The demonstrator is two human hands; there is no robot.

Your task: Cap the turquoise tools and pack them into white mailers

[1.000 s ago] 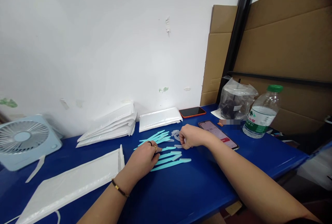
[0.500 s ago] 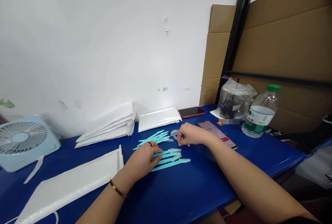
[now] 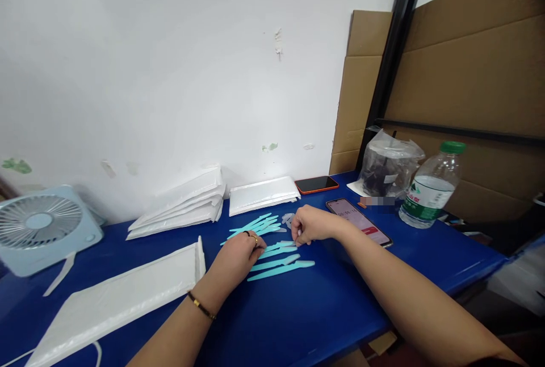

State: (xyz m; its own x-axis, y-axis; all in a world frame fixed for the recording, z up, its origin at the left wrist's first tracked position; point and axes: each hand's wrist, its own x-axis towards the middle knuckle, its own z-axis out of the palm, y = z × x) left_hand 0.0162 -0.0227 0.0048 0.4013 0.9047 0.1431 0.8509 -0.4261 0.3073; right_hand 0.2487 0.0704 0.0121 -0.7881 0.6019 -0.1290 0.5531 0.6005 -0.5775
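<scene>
Several teal eyebrow razors [image 3: 275, 271] with pale ends lie side by side on the blue table, and more overlap in a loose pile [image 3: 259, 224] behind them. My left hand [image 3: 240, 256] is closed, its fingers pinching the handle end of one razor in the row. At that razor's pale end, my right hand [image 3: 307, 226] is closed with thumb and finger together on the tip. Small clear plastic pieces [image 3: 286, 219], apparently blade covers, lie just behind my right fingers, which partly hide them.
White padded envelopes [image 3: 179, 202] lean along the wall, and another envelope [image 3: 123, 296] lies at front left. A light blue fan [image 3: 46, 228] stands far left. To the right are a lit phone [image 3: 360, 222], an orange-edged phone [image 3: 317, 184], a bagged cup [image 3: 385, 165] and a water bottle [image 3: 430, 188].
My right hand has come down slightly from beside the clear pieces to a razor's pale end. My left fingers have drawn together on its handle, uncovering more of the nearer razors.
</scene>
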